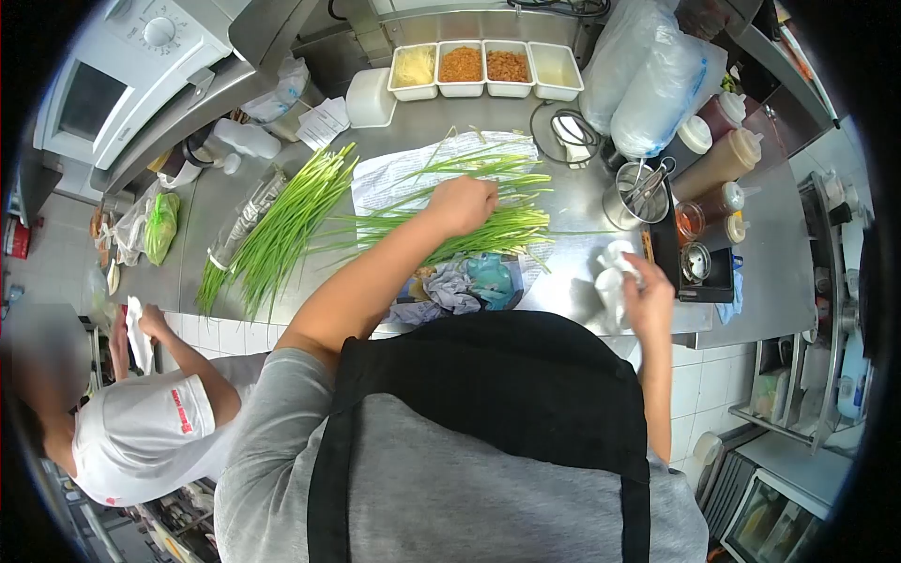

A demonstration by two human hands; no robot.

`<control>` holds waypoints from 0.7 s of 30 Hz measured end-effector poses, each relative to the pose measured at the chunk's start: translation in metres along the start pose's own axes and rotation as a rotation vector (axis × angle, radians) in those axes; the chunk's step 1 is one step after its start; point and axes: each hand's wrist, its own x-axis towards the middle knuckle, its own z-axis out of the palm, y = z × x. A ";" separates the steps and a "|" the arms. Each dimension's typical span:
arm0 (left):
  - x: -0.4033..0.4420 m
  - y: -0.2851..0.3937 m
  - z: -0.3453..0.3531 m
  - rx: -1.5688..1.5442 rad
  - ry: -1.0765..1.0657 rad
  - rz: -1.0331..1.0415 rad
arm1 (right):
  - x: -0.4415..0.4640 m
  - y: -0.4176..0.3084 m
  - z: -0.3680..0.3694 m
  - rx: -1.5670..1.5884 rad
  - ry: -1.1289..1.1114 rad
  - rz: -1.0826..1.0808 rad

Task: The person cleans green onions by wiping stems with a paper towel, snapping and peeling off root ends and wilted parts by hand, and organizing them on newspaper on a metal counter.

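Lying on the steel counter [569,283], green stalks are parted into two bunches: a left bunch [291,220] set directly on the metal, and a middle bunch [511,223] spread over printed paper [375,183]. The left hand [465,205] is lowered onto the middle bunch with its fingers curled downward; whether any stalk is pinched cannot be told. By the right hand [649,298], a crumpled white cloth [612,286] is pinched between thumb and fingers. Four white tubs [461,91] are lined up along the back; two are filled with brown crumbs, one with pale shreds. One metal pot [619,208] is stood beside one black tray [668,277]. Print on the paper is too small to be read, as is the red lettering [178,413] on a co-worker's white sleeve [150,413]. Bare steel is left between the paper and the cloth. The front edge is neared by the cloth and by one box of crumpled wrappings [450,286]; the tray is set short of the counter's right end.
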 end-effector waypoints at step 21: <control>-0.007 -0.015 -0.075 -0.640 0.167 0.027 | 0.039 0.010 0.025 0.936 0.190 0.118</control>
